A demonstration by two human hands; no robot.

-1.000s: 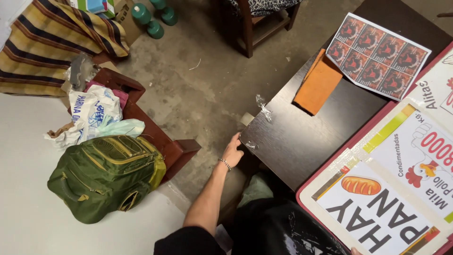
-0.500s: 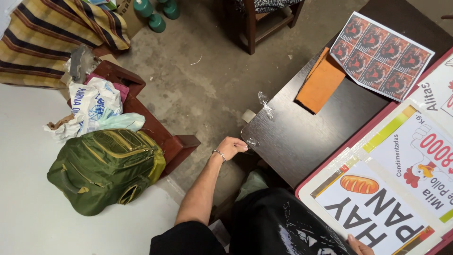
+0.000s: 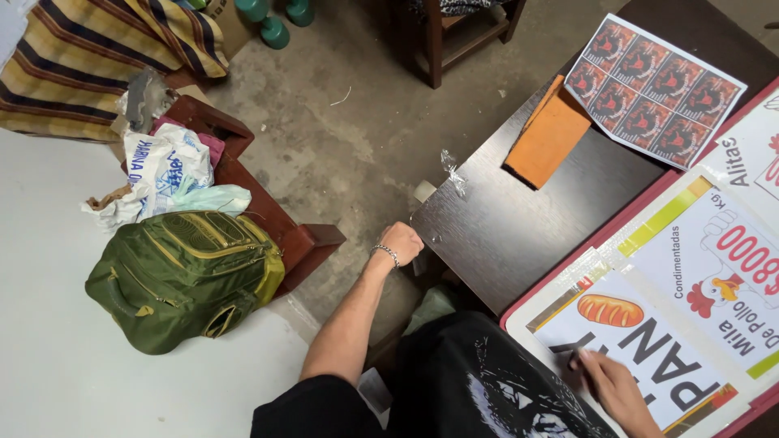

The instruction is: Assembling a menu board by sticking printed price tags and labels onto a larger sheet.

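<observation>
My left hand [image 3: 402,242], with a bracelet at the wrist, is curled into a fist against the near corner of the dark wooden table [image 3: 519,235]. It holds nothing that I can see. My right hand [image 3: 618,391] rests at the lower right on a large white laminated sign [image 3: 690,300] with a red border, a bread loaf picture and a cartoon chicken. Its fingers pinch a thin dark tool [image 3: 568,350] whose tip touches the sign's surface. My dark shirt [image 3: 487,381] fills the bottom middle.
An orange flat block [image 3: 548,138] and a sheet of small printed pictures [image 3: 653,89] lie on the table's far end. A scrap of clear tape [image 3: 451,169] hangs at its edge. On the left are a green backpack [image 3: 187,276], plastic bags [image 3: 166,174] on a red-brown bench [image 3: 280,227], and a striped cloth [image 3: 89,57].
My left hand went from open fingers at the table corner to a closed fist. My right hand with the thin tool came into view on the sign.
</observation>
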